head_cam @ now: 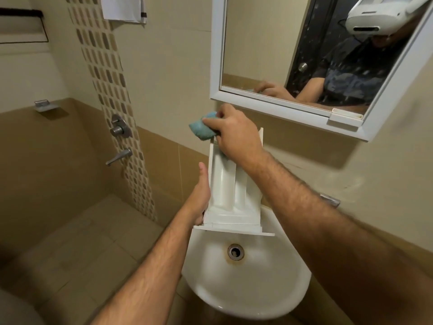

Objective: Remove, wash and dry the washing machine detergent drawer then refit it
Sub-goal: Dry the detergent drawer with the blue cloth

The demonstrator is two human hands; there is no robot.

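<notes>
Right fingers (212, 121) curled round blue cloth (199, 130), pinching it at far end of drawer, roughly 12 o'clock from basin. Right hand (234, 137) over drawer's back end, cloth bunched and sticking out toward 10 o'clock. Touching plastic or just above it: cannot tell.

Left fingers hidden behind drawer wall; only thumb (203, 168) visible, lying straight along left edge. Left hand (199, 198) wrapped round left side near front panel, so gripping and steadying.

Detergent drawer (230, 195) already out of machine, held tilted over sink (246, 289), front panel nearest at 6 o'clock, back end raised toward wall at 12 o'clock. Compartments face up, look white and clean. No suds or standing water visible inside.

Sink bowl directly beneath, drain (236, 252) at 6 o'clock from drawer, rust-coloured stain round it. No running water in view. Tap (330, 200) partly hidden behind right forearm at 3 o'clock.

Mirror (304, 55) at 1 o'clock, shower valve (120, 127) at 9 o'clock on tiled wall.

Judged progress: removal done; washing probably done; drying or wiping with cloth under way, though cloth may equally be a wet scrubbing rag. Left to do: finish wiping remaining compartments and outside, carry back, refit into machine. Washing machine not in view.
</notes>
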